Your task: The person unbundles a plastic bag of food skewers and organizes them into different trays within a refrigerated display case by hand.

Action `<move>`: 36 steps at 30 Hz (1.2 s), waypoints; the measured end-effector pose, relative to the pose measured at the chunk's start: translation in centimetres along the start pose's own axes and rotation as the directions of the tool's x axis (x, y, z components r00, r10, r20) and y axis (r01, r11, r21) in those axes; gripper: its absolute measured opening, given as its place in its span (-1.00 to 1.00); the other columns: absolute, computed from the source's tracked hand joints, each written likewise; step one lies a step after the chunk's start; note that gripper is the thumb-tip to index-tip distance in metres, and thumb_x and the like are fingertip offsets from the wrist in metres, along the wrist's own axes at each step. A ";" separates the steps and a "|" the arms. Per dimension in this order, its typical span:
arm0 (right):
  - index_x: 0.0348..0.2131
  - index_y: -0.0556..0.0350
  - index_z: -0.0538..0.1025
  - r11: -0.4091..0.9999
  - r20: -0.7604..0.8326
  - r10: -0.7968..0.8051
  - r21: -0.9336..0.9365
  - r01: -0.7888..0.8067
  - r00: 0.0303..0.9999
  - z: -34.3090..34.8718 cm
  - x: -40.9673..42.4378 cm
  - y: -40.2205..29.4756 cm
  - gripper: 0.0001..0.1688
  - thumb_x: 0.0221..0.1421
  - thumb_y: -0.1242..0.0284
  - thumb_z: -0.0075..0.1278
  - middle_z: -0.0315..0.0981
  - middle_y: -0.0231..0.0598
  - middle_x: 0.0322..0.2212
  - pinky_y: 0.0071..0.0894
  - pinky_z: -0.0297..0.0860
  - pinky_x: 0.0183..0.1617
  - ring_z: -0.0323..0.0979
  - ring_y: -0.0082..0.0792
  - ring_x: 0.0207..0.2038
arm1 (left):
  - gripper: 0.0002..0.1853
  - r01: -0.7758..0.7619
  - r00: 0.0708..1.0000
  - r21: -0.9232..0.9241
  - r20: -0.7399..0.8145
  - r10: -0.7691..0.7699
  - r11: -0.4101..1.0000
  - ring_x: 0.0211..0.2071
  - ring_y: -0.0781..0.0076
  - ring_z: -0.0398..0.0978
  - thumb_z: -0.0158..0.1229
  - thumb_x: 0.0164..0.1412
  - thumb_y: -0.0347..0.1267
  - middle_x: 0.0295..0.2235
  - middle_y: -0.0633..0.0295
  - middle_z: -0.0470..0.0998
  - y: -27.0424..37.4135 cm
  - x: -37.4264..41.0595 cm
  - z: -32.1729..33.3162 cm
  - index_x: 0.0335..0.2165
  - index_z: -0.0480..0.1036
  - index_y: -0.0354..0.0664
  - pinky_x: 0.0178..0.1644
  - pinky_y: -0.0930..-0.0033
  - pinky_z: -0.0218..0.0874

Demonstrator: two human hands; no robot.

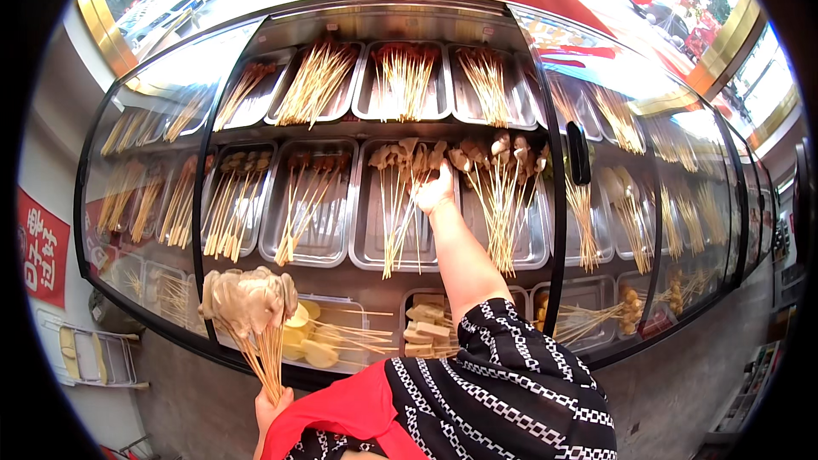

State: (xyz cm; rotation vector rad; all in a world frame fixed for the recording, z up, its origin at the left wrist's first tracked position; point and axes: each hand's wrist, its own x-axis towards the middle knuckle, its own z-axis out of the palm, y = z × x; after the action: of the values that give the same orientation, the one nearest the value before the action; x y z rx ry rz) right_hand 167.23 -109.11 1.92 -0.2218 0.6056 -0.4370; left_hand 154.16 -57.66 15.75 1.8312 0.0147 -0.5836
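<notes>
My left hand (271, 406) is wrapped around the bamboo sticks of a thick bunch of skewers (249, 300), held upright with pale, folded food at the top. My right arm stretches into a glass-fronted display case. There my right hand (438, 188) touches pale-topped skewers (399, 169) lying in a metal tray (374, 249) on the middle shelf. Its fingers are partly hidden among the food, so their grip is unclear. Just right of that hand, another tray holds a fuller pile of skewers (501, 204).
Sliding glass with a black handle (578, 153) stands right of the opening. Upper-shelf trays hold more skewers (406, 80). Below lie skewered yellow slices (313, 338) and pale blocks (427, 332). A folded chair (86, 351) leans at the left wall.
</notes>
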 end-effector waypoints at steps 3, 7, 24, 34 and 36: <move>-0.19 -0.05 0.41 0.992 0.109 0.001 0.125 -0.014 0.994 0.2 1.2 -0.5 -0.44 -0.03 -0.05 -0.10 0.41 -0.35 -0.24 -0.16 0.21 -0.02 0.34 -0.32 -0.19 | -0.83 -0.021 1.000 0.041 -0.003 0.021 0.999 -0.64 0.73 0.21 0.14 0.04 -0.43 -0.67 0.42 0.33 0.0 0.3 0.1 -0.52 0.30 -0.26 -0.57 0.61 0.09; -0.20 -0.02 0.41 0.981 0.115 -0.066 0.190 0.043 0.991 0.7 1.7 0.0 -0.44 -0.05 -0.03 -0.04 0.41 -0.32 -0.25 -0.24 0.28 -0.05 0.35 -0.30 -0.19 | -0.83 0.022 1.000 0.010 -0.009 -0.022 1.000 -0.63 0.74 0.20 0.15 0.04 -0.43 -0.65 0.42 0.33 -0.2 0.5 0.5 -0.51 0.30 -0.26 -0.56 0.61 0.09; -0.23 0.01 0.42 0.957 0.171 -0.235 0.214 0.196 0.957 1.2 2.3 0.0 -0.57 0.00 0.12 -0.01 0.41 -0.35 -0.22 -0.33 0.27 -0.03 0.35 -0.33 -0.14 | -0.85 0.097 0.995 0.001 -0.020 -0.097 0.995 -0.62 0.72 0.22 0.12 0.05 -0.43 -0.65 0.42 0.32 0.1 0.0 1.1 -0.49 0.31 -0.26 -0.54 0.61 0.11; -0.12 -0.03 0.37 0.975 0.154 -0.223 0.055 0.217 0.963 0.5 3.4 -0.1 -0.45 -0.03 0.05 -0.05 0.38 -0.34 -0.15 -0.13 0.19 0.03 0.31 -0.25 -0.07 | -0.85 0.118 0.993 -0.004 -0.023 -0.118 0.993 -0.62 0.72 0.20 0.11 0.04 -0.45 -0.65 0.43 0.30 0.2 -0.7 1.3 -0.51 0.29 -0.25 -0.54 0.59 0.09; -0.11 -0.05 0.36 0.990 0.112 -0.140 -0.008 0.142 0.984 -0.2 3.6 -0.3 -0.45 -0.03 0.05 -0.06 0.34 -0.33 -0.10 0.01 0.11 0.06 0.28 -0.22 -0.05 | -0.85 0.101 0.995 -0.007 -0.022 -0.101 0.995 -0.61 0.72 0.19 0.11 0.04 -0.44 -0.65 0.43 0.30 0.5 -0.6 1.1 -0.51 0.29 -0.25 -0.54 0.60 0.08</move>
State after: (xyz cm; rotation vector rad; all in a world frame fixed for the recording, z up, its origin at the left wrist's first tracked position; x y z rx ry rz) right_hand 169.64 -111.04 0.03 -0.3037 0.4853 -0.5533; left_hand 153.37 -58.64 16.15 1.8388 0.1245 -0.6334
